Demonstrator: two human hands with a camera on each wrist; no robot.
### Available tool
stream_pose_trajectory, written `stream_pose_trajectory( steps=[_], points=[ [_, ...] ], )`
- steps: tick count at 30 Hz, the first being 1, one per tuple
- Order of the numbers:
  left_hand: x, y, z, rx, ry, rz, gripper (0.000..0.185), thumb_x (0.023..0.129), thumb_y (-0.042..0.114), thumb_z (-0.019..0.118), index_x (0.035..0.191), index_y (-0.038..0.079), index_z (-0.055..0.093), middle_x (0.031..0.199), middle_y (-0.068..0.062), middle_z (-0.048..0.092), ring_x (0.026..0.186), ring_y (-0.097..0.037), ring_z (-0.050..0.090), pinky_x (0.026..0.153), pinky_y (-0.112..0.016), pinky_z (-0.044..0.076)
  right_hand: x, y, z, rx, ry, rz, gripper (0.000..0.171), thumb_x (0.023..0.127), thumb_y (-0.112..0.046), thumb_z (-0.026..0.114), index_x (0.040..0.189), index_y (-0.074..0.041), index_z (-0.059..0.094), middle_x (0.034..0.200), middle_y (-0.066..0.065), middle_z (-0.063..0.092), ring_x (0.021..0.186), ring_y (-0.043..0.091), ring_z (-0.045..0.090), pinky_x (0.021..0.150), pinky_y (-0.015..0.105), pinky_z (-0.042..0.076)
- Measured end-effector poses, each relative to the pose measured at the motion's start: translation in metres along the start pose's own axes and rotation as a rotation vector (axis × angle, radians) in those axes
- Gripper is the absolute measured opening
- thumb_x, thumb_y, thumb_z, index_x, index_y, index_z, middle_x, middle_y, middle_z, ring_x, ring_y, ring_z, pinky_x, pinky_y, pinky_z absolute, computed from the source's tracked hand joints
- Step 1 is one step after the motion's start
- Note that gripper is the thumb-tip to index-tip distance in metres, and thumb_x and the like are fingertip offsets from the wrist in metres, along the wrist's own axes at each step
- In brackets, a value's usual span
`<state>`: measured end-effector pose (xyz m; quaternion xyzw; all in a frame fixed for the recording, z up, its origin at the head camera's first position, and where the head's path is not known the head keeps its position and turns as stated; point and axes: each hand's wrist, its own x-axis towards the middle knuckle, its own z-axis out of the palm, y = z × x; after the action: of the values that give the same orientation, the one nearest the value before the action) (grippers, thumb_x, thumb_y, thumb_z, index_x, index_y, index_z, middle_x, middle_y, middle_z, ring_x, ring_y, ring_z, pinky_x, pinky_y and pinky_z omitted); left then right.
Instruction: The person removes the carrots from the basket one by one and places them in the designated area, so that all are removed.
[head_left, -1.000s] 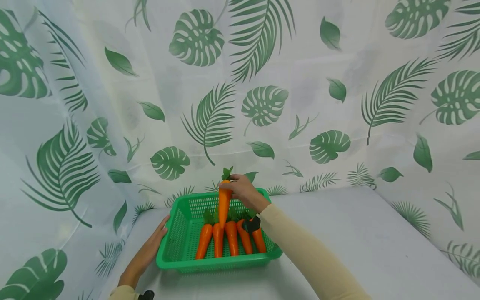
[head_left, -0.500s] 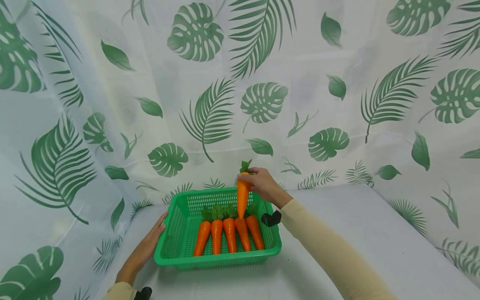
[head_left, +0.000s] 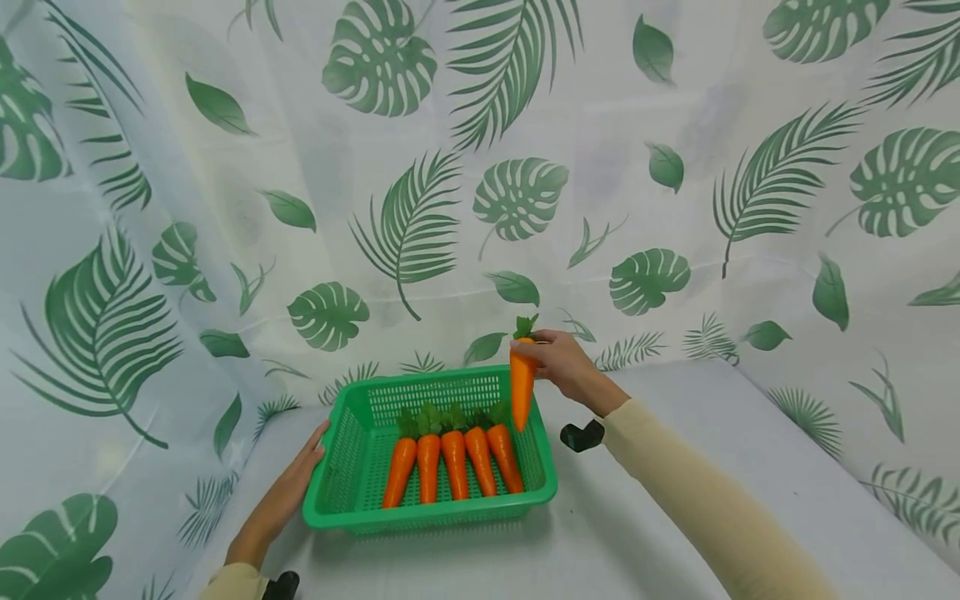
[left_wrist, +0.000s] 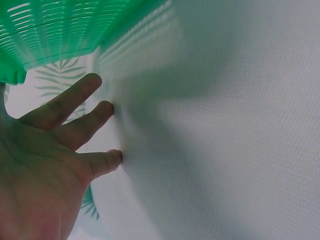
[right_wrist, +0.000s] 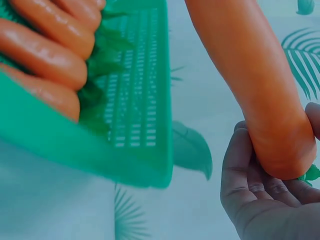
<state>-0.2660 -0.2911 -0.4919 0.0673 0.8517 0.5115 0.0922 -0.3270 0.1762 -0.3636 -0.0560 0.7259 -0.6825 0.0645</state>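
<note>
My right hand grips an orange carrot near its leafy green top. The carrot hangs tip down over the right end of a green plastic basket. Close up in the right wrist view, fingers and thumb curl round the thick end of the carrot. Several more carrots lie side by side in the basket, leaves towards the back wall. My left hand rests against the basket's left side. Three of its fingers stretch out straight below the basket's slotted wall in the left wrist view.
The basket stands on a white-covered table, which extends to the right. Behind and at the left hangs a white curtain printed with green leaves. A black wrist camera sits beside the right cuff.
My right hand has carried the carrot rightwards, from over the middle of the basket to its right end. The left hand stays at the basket's left side.
</note>
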Motion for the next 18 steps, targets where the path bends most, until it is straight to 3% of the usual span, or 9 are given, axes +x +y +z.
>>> stream_pose_trajectory(
  steps=[10,18],
  points=[
    [-0.004,0.002,0.002,0.017,0.022,0.015,0.068,0.117,0.054,0.025,0.175,0.027,0.001,0.179,-0.012,-0.003,0.162,-0.041,-0.006,0.124,-0.072,0.002,-0.017,0.011,-0.034,-0.039,0.035,0.010,0.066,0.108,-0.025,0.067,0.154,0.013,0.041,0.143,0.029,0.054,0.120,0.035,0.061,0.112,0.047,0.049],
    [-0.001,0.002,0.001,0.012,0.011,-0.024,0.069,0.117,0.056,0.024,0.175,0.027,0.001,0.179,-0.012,-0.004,0.162,-0.042,-0.007,0.123,-0.073,0.002,-0.026,0.028,-0.051,-0.052,0.060,0.057,0.073,0.109,-0.025,0.066,0.159,0.015,0.031,0.147,0.031,0.051,0.123,0.036,0.060,0.112,0.046,0.050]
  ],
)
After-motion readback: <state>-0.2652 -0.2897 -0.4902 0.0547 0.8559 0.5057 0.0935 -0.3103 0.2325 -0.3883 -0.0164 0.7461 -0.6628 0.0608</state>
